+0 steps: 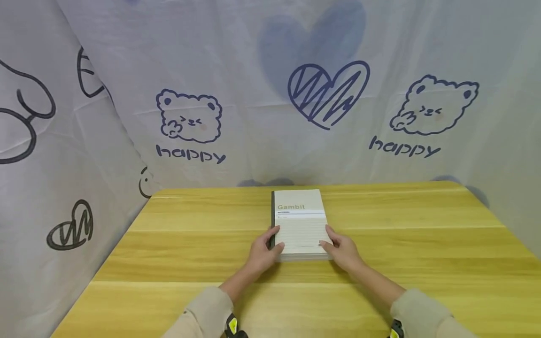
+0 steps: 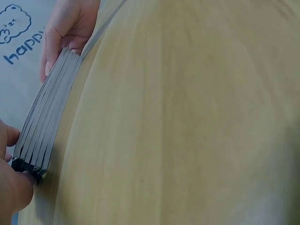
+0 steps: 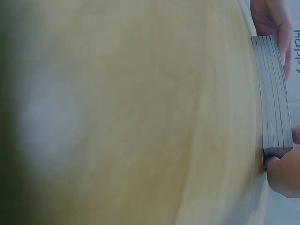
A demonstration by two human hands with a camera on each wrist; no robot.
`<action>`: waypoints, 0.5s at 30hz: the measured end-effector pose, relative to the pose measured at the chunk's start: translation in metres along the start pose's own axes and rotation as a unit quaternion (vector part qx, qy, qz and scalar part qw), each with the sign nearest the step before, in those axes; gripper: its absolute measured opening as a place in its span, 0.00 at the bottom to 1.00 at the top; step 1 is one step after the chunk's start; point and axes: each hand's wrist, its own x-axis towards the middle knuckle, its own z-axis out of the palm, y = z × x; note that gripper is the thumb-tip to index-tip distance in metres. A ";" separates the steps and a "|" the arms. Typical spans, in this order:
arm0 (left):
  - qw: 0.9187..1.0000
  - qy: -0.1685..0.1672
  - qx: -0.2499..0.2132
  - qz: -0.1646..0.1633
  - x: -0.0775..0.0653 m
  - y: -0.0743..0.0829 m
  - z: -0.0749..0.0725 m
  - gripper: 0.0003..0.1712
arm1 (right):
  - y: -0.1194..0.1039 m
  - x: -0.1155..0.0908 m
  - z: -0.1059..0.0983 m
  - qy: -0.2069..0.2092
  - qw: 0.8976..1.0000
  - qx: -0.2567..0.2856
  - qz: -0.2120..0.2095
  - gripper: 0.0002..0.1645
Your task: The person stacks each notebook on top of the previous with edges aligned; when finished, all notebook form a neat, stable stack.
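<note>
A stack of several notebooks (image 1: pixel 301 232) with a white "Gambit" cover on top and dark spines at the left lies near the table's middle. My left hand (image 1: pixel 261 253) grips its left side, thumb on the top cover near the front corner. From the right, my right hand (image 1: pixel 345 254) holds the opposite side the same way. Both wrist views show the stack edge-on, its page edges (image 2: pixel 47 112) pressed together between the hands. In the right wrist view the notebooks (image 3: pixel 273 93) stay evenly piled. Whether the stack touches the table cannot be told.
The wood-grain table (image 1: pixel 177 253) stretches out on both sides of the stack. Behind it hangs a pale cloth (image 1: pixel 262 141) printed with bears, hearts and "happy", and more cloth (image 1: pixel 38 197) hangs along the left side.
</note>
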 end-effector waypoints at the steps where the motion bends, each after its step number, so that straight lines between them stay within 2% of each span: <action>1: 1.000 0.000 -0.001 -0.001 -0.001 0.001 0.002 0.28 | 0.000 -0.002 -0.001 -0.001 1.000 0.000 0.002 0.33; 8: 1.000 -0.009 -0.011 -0.006 -0.009 0.009 0.013 0.28 | 0.003 -0.015 -0.011 -0.002 1.000 0.000 0.009 0.33; 15: 1.000 -0.018 -0.020 0.006 -0.014 0.012 0.022 0.29 | 0.006 -0.026 -0.018 0.005 1.000 0.003 0.015 0.33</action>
